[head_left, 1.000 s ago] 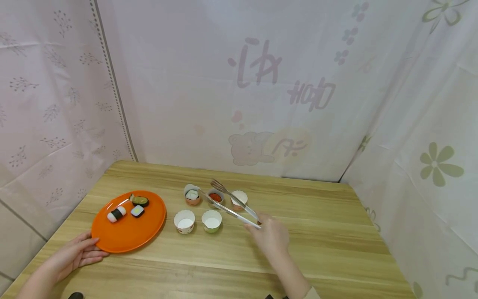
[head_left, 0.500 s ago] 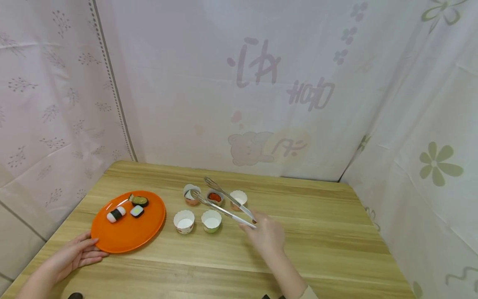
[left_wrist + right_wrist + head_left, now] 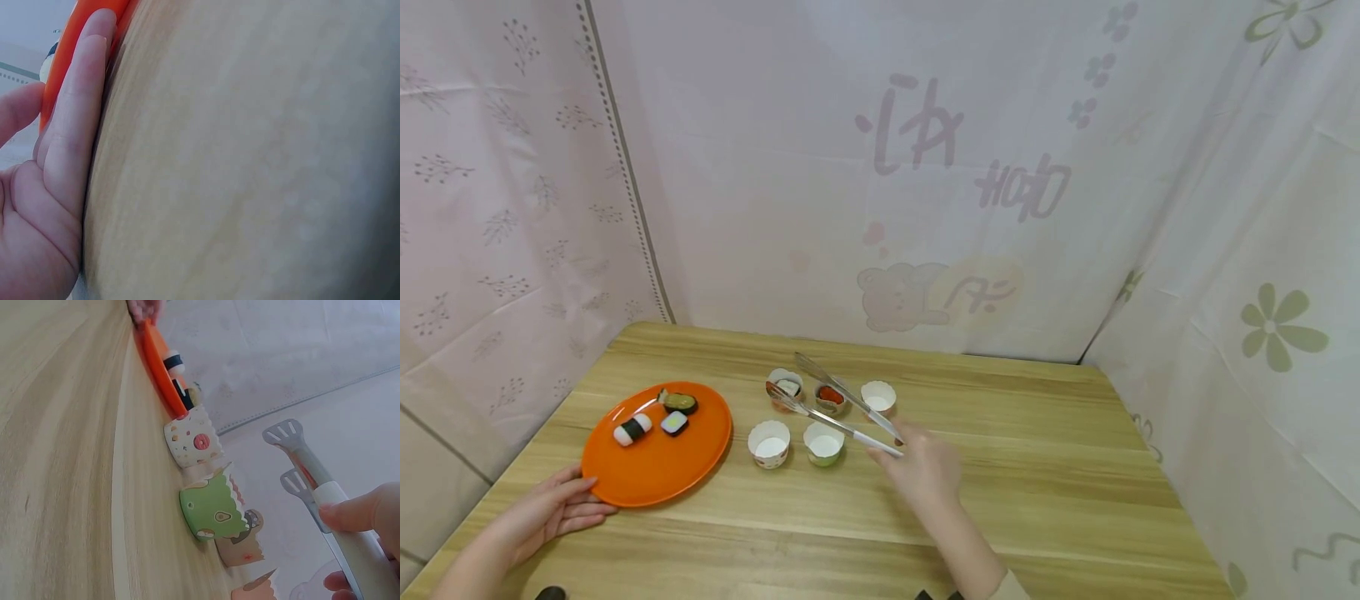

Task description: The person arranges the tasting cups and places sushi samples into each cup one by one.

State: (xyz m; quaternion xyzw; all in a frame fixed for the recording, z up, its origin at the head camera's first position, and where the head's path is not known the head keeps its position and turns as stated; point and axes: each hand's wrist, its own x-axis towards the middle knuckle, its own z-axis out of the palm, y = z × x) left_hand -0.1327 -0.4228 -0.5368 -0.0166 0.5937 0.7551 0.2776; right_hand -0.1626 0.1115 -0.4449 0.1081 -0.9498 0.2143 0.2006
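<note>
My left hand (image 3: 553,510) holds the near-left rim of an orange plate (image 3: 666,471), thumb above and fingers beneath; the left wrist view shows this grip closely. On the plate lie toy sushi pieces: a white one with a black band (image 3: 633,430), a square roll (image 3: 674,423) and a greenish-topped piece (image 3: 680,402). My right hand (image 3: 925,471) grips metal tongs (image 3: 847,431) by their pale handles. Their arms are spread, with slotted tips over the back cups. One cup (image 3: 776,402) contains a white and dark piece (image 3: 788,387); the neighbouring cup holds something red (image 3: 830,395).
Another back-row paper cup (image 3: 878,400) stands to the right. Two paper cups, one patterned white (image 3: 769,457) and one green (image 3: 825,457), form the front row. Curtains (image 3: 760,208) enclose the wooden table (image 3: 1037,467). A dark object (image 3: 552,593) shows at the bottom edge.
The tongs and my right hand have shifted left, bringing the near tip over the back-left cup. My left hand and the plate stay put.
</note>
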